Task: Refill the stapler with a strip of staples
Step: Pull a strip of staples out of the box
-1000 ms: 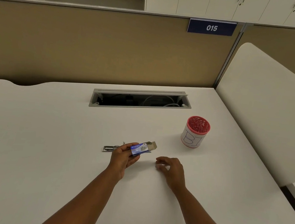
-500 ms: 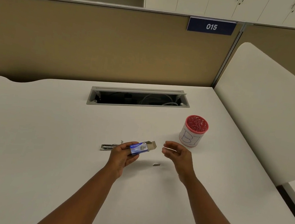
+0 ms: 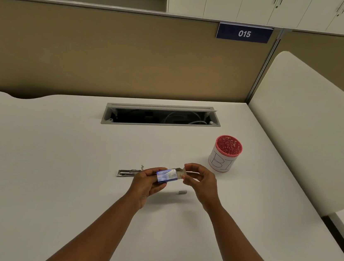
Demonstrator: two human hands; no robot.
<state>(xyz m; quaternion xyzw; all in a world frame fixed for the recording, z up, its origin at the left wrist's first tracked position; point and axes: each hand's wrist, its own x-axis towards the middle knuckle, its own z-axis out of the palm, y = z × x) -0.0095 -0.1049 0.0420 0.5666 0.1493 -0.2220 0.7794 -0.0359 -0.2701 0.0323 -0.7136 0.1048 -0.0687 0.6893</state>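
My left hand [image 3: 146,184] holds a small blue staple box [image 3: 166,175] above the white desk [image 3: 55,159], its open flap end pointing right. At that open end my right hand [image 3: 200,181] pinches a thin strip of staples [image 3: 192,172] between thumb and fingers. A short grey piece of staples [image 3: 182,192] lies on the desk just below the hands. The metal stapler [image 3: 128,172] lies flat on the desk behind my left hand, partly hidden by it.
A red mesh cup [image 3: 225,153] wrapped in white paper stands to the right. An open cable slot [image 3: 161,116] sits in the desk further back. A tan partition [image 3: 111,53] closes the rear and a white panel [image 3: 308,125] the right side.
My right hand rose from the desk, leaving a short staple piece behind, and came left to the open end of the box with a staple strip pinched. The left hand stayed put.
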